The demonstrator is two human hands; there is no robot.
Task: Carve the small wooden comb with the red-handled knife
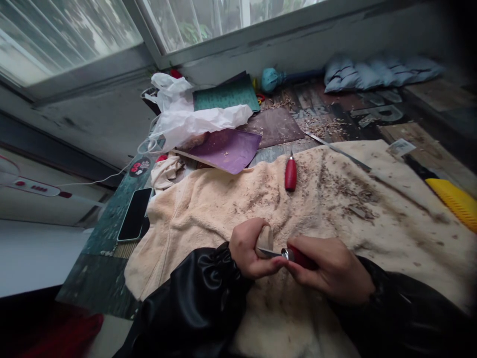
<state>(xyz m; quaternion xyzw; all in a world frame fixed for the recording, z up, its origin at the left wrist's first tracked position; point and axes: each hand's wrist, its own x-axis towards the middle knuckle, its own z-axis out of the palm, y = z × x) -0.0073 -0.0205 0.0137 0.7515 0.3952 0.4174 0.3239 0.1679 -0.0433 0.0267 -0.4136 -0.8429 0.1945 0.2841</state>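
Observation:
My left hand (249, 248) is closed around a small pale block of wood (265, 238), mostly covered by the fingers. In my right hand (330, 263) is a carving knife with a red handle (303, 259) and a silver collar. Its blade points left and lies against the wood, close to my left thumb. Both hands are low over a cream towel (194, 209) strewn with wood shavings. Beyond them on the towel lies a second red-handled carving tool (290, 174), its tip pointing away from me.
A phone (134, 215) lies at the table's left edge. Behind the towel are a purple sheet (227, 149), a white plastic bag (204, 119) and a green mat (227, 94). A long thin metal tool (337, 150) rests at the towel's far edge; a yellow brush-like object (452, 199) is at right.

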